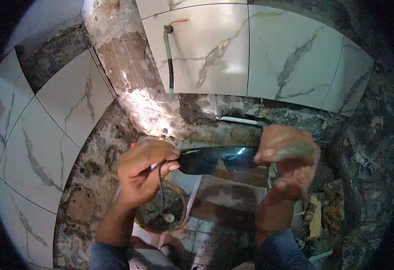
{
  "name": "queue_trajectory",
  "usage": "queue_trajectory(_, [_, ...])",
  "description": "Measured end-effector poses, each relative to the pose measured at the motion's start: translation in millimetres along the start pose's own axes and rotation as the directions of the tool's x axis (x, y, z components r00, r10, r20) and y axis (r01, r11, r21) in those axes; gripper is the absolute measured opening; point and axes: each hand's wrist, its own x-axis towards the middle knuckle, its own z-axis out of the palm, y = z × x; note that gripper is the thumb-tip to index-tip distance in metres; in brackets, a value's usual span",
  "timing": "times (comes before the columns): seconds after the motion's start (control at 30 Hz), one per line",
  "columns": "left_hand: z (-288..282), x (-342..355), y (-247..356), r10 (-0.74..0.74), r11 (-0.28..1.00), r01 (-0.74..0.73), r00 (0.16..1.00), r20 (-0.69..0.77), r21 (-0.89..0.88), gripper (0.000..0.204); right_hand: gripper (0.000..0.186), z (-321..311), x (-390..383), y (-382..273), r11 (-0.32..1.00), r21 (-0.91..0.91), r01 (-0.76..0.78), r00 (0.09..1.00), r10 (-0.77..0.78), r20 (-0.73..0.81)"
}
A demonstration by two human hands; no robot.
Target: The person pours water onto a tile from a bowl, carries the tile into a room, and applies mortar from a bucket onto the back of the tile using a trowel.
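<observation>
A glossy, dark tinted eyewear piece (217, 159), like safety glasses, is stretched between my two hands at the middle of the view. My left hand (145, 168) grips its left end, thumb and fingers closed on it. A thin dark strand (161, 184) hangs from near those fingers over a round bucket (183, 211) with murky contents. My right hand (289, 157) has its fingers curled round the other end of the eyewear. A small red object (134, 145) shows just behind my left hand, too hidden to identify. Below the eyewear lies a ridged brownish sheet (226, 193).
Marbled white tiles (39, 148) cover surfaces at left and top, bordered by rough mortar. A green-and-black hose (169, 54) hangs from a fitting on the upper tiles. A white pipe (239, 120) runs along their lower edge. Debris (332, 207) lies at the right.
</observation>
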Motion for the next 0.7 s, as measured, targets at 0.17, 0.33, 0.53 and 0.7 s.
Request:
queue_trajectory(0.17, [-10.5,3.2,10.5,0.170,0.977,-0.160,0.983,-0.066,0.139,0.011,0.028,-10.5,-0.2,-3.1,0.996,-0.003,0.089,0.989,-0.088,-0.120])
queue_trajectory(0.33, [-14.0,2.9,18.6,0.226,0.963,-0.203,0.966,-0.121,0.179,0.011,0.015,-10.3,-1.6,-6.4,0.983,-0.060,0.174,0.950,-0.183,-0.251])
queue_trajectory(0.53, [-15.2,0.9,18.2,0.260,0.955,-0.231,0.954,-0.150,0.186,0.014,0.014,-8.1,1.0,-13.5,0.969,-0.059,0.242,0.926,-0.249,-0.283])
queue_trajectory(0.7, [-9.5,2.0,4.5,0.172,0.982,-0.149,0.960,-0.221,0.119,0.012,0.013,-8.6,1.6,-7.5,0.986,-0.102,0.129,0.973,-0.146,-0.179])
